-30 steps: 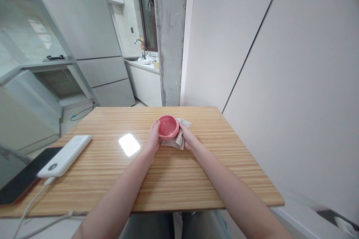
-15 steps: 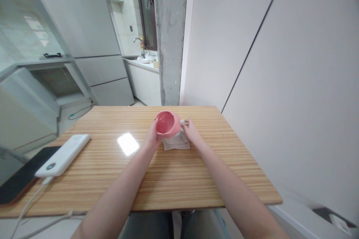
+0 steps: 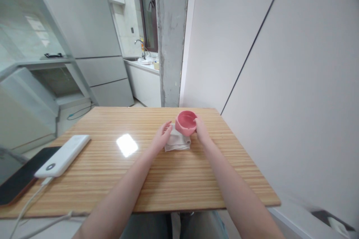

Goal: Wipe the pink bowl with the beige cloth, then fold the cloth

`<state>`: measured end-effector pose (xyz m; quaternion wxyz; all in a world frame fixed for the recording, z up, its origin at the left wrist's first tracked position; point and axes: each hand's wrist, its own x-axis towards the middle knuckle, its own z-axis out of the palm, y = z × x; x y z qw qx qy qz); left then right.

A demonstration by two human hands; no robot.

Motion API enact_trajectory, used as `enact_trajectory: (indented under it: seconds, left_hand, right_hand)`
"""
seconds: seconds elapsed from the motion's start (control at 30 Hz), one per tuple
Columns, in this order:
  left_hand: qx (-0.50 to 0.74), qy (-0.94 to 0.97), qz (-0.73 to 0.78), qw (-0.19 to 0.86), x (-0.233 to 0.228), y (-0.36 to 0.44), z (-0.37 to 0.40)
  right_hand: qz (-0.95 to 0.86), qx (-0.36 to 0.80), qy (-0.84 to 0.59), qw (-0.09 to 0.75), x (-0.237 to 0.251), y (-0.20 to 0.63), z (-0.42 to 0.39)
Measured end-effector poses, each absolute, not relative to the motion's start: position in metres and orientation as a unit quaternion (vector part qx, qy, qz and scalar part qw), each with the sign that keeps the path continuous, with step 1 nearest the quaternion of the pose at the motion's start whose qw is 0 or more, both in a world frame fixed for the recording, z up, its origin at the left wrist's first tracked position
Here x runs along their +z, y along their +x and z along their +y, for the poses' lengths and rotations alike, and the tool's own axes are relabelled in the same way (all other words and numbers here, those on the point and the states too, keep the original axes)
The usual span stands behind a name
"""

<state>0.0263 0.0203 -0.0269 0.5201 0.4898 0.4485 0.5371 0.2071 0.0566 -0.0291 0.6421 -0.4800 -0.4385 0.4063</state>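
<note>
A pink bowl (image 3: pixel 183 127) with a faceted outer wall is held above the table, its opening tilted toward me. My right hand (image 3: pixel 199 125) grips it at the right rim, thumb at the edge and the other fingers mostly hidden behind. Below and left of the bowl lies a folded whitish cloth (image 3: pixel 177 143) on the wooden table (image 3: pixel 179 179). My left hand (image 3: pixel 163 134) is at the cloth's left edge with its fingers apart; whether the fingertips touch the cloth I cannot tell.
To the left, a white power bank (image 3: pixel 63 157) with a plugged-in cable (image 3: pixel 30 198) rests partly over a dark flat device (image 3: pixel 25 171). A white wall panel (image 3: pixel 252 119) borders the table's right side. A fridge (image 3: pixel 78 37) and a sink counter (image 3: pixel 143 82) stand beyond.
The pink bowl has passed from my left hand to my right and shifted right. My right hand has let go of the cloth, which stays on the table.
</note>
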Motion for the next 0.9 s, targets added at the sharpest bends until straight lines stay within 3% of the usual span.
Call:
enact_trajectory:
  seconds: [0.1,0.27,0.67,0.9]
  left_hand:
    - [0.478,0.628,0.434,0.434,-0.032,0.023,0.016]
    - [0.395,0.732,0.413,0.372,-0.035,0.019,0.011]
    - [0.354,0.794,0.410,0.277,-0.042,0.015,0.014]
    - [0.230,0.866,0.376,0.236,-0.033,0.012,0.010]
  right_hand:
    - [-0.409,0.298,-0.557,0.658,-0.026,0.247,0.063]
    - [-0.394,0.154,-0.663,0.617,-0.032,0.298,0.062]
    - [-0.355,0.153,-0.750,0.537,-0.044,0.321,0.065]
    - [-0.359,0.149,-0.795,0.466,-0.039,0.323,0.064]
